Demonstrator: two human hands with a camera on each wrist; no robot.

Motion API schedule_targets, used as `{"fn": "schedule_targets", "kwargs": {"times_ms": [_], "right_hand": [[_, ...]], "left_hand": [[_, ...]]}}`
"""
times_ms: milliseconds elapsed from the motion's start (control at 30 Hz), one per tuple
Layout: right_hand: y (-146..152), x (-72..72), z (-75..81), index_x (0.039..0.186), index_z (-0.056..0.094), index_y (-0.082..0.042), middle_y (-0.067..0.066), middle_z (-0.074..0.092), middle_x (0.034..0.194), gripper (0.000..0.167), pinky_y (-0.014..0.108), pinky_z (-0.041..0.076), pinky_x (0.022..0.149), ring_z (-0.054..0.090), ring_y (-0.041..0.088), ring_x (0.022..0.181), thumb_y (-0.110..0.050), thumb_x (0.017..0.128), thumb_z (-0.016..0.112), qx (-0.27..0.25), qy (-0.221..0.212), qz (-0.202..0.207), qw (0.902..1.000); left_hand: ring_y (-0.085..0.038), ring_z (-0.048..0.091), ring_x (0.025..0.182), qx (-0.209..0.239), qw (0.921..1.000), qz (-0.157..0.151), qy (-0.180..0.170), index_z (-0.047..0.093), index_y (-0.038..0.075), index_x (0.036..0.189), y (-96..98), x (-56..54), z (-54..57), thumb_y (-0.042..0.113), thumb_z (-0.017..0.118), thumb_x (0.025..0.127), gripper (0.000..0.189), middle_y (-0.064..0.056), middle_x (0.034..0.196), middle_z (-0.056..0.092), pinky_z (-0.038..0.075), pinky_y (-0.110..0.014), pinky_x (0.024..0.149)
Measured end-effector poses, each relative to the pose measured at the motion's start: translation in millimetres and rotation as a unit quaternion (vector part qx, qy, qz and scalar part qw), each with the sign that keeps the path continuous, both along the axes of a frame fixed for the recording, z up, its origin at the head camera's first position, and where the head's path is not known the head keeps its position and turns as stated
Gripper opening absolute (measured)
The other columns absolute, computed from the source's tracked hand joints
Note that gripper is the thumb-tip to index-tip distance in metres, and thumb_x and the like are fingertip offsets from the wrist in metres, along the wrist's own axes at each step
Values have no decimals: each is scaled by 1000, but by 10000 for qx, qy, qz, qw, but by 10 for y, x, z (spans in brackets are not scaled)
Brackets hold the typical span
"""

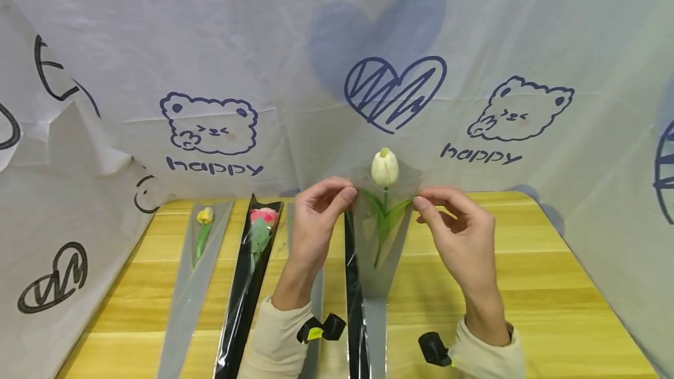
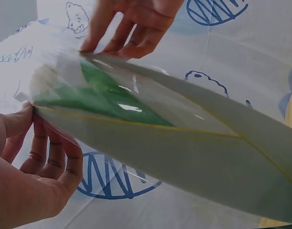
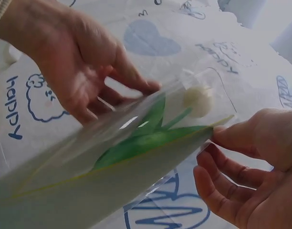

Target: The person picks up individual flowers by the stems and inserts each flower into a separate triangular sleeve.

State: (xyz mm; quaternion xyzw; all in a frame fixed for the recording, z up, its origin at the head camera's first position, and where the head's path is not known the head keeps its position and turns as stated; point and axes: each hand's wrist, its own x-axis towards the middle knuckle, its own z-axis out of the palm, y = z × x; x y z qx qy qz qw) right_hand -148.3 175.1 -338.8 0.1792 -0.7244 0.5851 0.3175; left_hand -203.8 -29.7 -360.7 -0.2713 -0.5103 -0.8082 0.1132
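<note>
A white artificial tulip (image 1: 385,167) with green leaves stands inside a flower sleeve (image 1: 375,309) that is clear in front and grey behind. My left hand (image 1: 314,224) pinches the sleeve's left edge near the top between thumb and forefinger. On the opposite edge, at about the same height, my right hand (image 1: 466,235) pinches the film. The sleeve's upper part is held up off the table. In the right wrist view the tulip bloom (image 3: 198,101) shows through the film, above the leaves (image 3: 146,143). Glare blurs the bloom in the left wrist view.
Left on the wooden table (image 1: 526,285) lie a yellow tulip (image 1: 205,215) in a grey sleeve and a pink flower (image 1: 263,215) in a black sleeve (image 1: 237,309). Another grey sleeve (image 1: 316,300) is partly hidden by my left arm. A black sleeve (image 1: 354,303) lies beside the held one.
</note>
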Motion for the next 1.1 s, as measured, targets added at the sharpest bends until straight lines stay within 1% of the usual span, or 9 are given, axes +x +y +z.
{"fn": "schedule_targets", "kwargs": {"times_ms": [300,433,600,733,800,867,933,1000,1100], "right_hand": [[-45,-18,123,104,74,6,10,71,96,11,27,58,73,69,21,82,6,93,71,-60,-200,36,9998],[-9,-44,208,105,73,8,9,72,98,12,26,58,73,69,22,85,4,94,70,-140,-349,112,9992],[21,-65,337,107,72,8,11,70,99,14,26,58,73,69,21,84,1,96,70,-118,-248,245,9993],[12,-83,382,106,72,8,13,69,95,13,27,58,72,68,22,81,0,96,70,-213,-208,377,9988],[2,-99,368,105,72,9,14,69,94,12,27,58,71,68,22,79,1,96,70,-299,-205,455,9983],[-3,-126,337,104,71,10,16,68,92,11,27,58,69,67,23,76,2,96,70,-425,-184,557,9974],[3,-164,296,104,70,11,16,68,92,11,27,58,68,66,23,77,2,96,69,-566,-192,619,9963],[14,-202,264,103,69,11,17,67,91,12,27,58,68,65,24,77,2,96,69,-778,-222,675,9944],[46,-252,219,105,68,12,16,67,91,13,27,58,67,65,25,80,2,97,68,-976,-298,620,9928]], "left_hand": [[-12,60,77,187,9991,157,-349,77,18,93,-6,-34,117,-10,59,98,34,1,88,68,53,-26,74],[-12,60,79,220,9986,206,-439,78,20,93,-32,-36,233,-8,60,98,34,1,90,68,53,-26,74],[-12,62,81,203,9992,247,-257,77,19,94,-36,-48,395,-6,62,98,29,0,93,69,54,-28,75],[-13,62,81,134,9991,276,-283,77,19,95,-36,-59,430,-5,62,99,28,-1,94,69,55,-29,76],[-13,62,82,41,9988,270,-399,76,18,97,-44,-55,396,-3,63,99,25,-1,95,69,54,-28,77],[-13,61,86,-163,9984,187,-515,74,13,104,-54,-59,317,15,72,99,7,-1,98,68,53,-27,79],[-15,62,96,-598,9966,-48,-562,70,7,118,-65,-71,190,34,77,94,36,-3,109,67,52,-28,85],[-19,62,111,-1124,9908,-484,-570,59,6,138,-63,-96,8,40,81,88,64,-8,125,65,51,-33,93],[-29,57,129,-2046,9701,-1149,-620,36,11,158,-24,-116,-299,21,81,92,81,-16,145,55,50,-41,101]]}}
